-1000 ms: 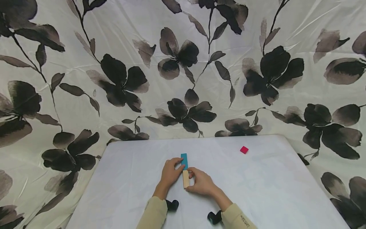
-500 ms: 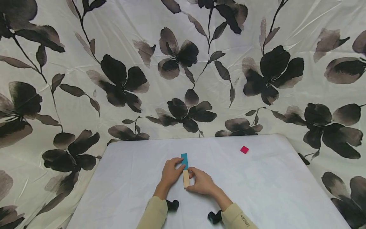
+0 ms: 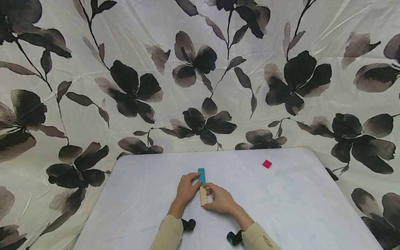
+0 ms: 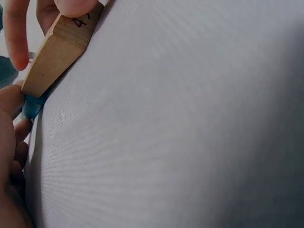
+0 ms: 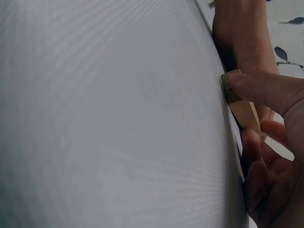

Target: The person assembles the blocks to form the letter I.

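Observation:
A blue block (image 3: 201,176) and a plain wooden block (image 3: 203,196) lie end to end on the white table, forming one line that points away from me. My left hand (image 3: 186,189) pinches the blue block between thumb and fingers from its left side. From the right, my right hand (image 3: 221,199) grips the wooden block lengthwise, thumb at its near end and fingertips by its far end. In the left wrist view the wooden block (image 4: 59,52) shows dark handwritten marks on its near end. The right wrist view has my right thumb pressed on that end of the wooden block (image 5: 244,114).
A small red block (image 3: 267,164) lies by itself toward the back right of the white table (image 3: 300,205). Behind the table hangs a white cloth (image 3: 243,100) printed with dark flowers. Black wrist devices (image 3: 189,224) stick out beside both sleeves.

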`<state>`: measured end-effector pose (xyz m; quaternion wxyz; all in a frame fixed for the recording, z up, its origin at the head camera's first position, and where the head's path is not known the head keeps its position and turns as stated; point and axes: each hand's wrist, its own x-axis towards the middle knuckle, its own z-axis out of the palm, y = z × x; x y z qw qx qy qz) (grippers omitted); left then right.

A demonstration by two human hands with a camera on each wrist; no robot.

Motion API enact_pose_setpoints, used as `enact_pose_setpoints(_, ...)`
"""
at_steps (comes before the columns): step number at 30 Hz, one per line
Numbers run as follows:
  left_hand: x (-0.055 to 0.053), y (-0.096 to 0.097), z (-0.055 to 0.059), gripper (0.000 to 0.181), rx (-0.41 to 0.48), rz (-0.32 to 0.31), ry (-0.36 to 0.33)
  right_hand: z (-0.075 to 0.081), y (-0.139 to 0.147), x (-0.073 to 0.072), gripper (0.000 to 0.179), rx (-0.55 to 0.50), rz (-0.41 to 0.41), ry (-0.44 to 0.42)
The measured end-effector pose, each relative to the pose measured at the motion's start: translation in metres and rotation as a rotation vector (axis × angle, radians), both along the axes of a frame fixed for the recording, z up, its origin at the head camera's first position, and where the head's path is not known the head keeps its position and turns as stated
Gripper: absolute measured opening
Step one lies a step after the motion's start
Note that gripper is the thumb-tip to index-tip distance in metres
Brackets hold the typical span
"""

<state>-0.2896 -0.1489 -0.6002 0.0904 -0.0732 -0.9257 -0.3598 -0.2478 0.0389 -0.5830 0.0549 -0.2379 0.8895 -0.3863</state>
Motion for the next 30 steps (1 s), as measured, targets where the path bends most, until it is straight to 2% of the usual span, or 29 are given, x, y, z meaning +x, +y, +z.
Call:
enact_pose_setpoints(5,-0.0005,-0.0002,-0.0021,0.038,0.01,-0.003,-0.009,-0.001,-0.0001,0.0002,0.061,0.025,-0.009,-0.002)
enact_pose_setpoints(12,-0.0007,-0.0004,-0.0035,0.037,0.008,-0.004,-0.004,-0.0023,0.0003,-0.0009,0.062,0.02,-0.005,-0.003)
enact_pose_setpoints(24,0.002,0.0012,0.0011,0.037,0.024,0.008,-0.019,-0.0024,0.0008,-0.0022,0.062,0.037,-0.006,-0.005)
enact_pose_setpoints(30,0.0,0.0005,-0.0019,0.037,0.023,0.008,-0.017,-0.0012,0.0005,-0.0017,0.062,0.035,-0.005,-0.002)
